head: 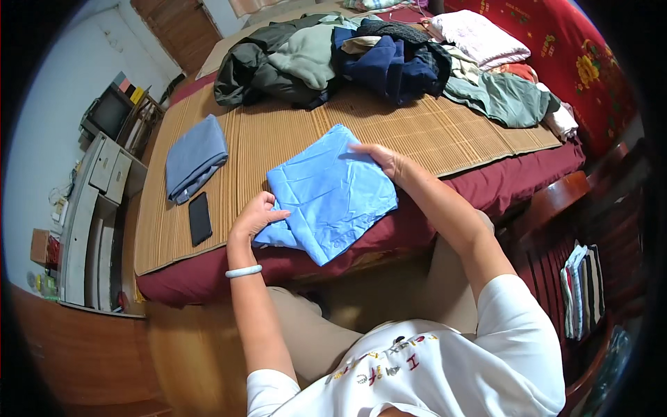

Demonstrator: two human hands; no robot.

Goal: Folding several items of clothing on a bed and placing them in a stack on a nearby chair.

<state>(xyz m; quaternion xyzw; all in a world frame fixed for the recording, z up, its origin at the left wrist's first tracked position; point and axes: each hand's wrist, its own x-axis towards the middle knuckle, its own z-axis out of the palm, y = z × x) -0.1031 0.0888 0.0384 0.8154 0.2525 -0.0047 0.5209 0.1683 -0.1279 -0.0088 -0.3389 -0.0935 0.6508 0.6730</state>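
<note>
A light blue cloth garment (333,187), folded and creased, lies at the front edge of the bed on a bamboo mat (260,140), its near corner hanging past the edge. My left hand (260,213) grips its left side between thumb and fingers. At its upper right, my right hand (380,159) has the fingers laid on the cloth near the edge; whether they pinch it is unclear. To the left lie a folded grey-blue garment (197,156) and, just below it, a black smartphone (200,219).
Heaped clothes (385,62) lie across the back of the bed, with a folded pale quilted cloth (479,39) at the right. A wooden chair (552,198) stands close on the right, holding a row of folded clothes (582,292). A grey cabinet (83,229) stands at the left wall.
</note>
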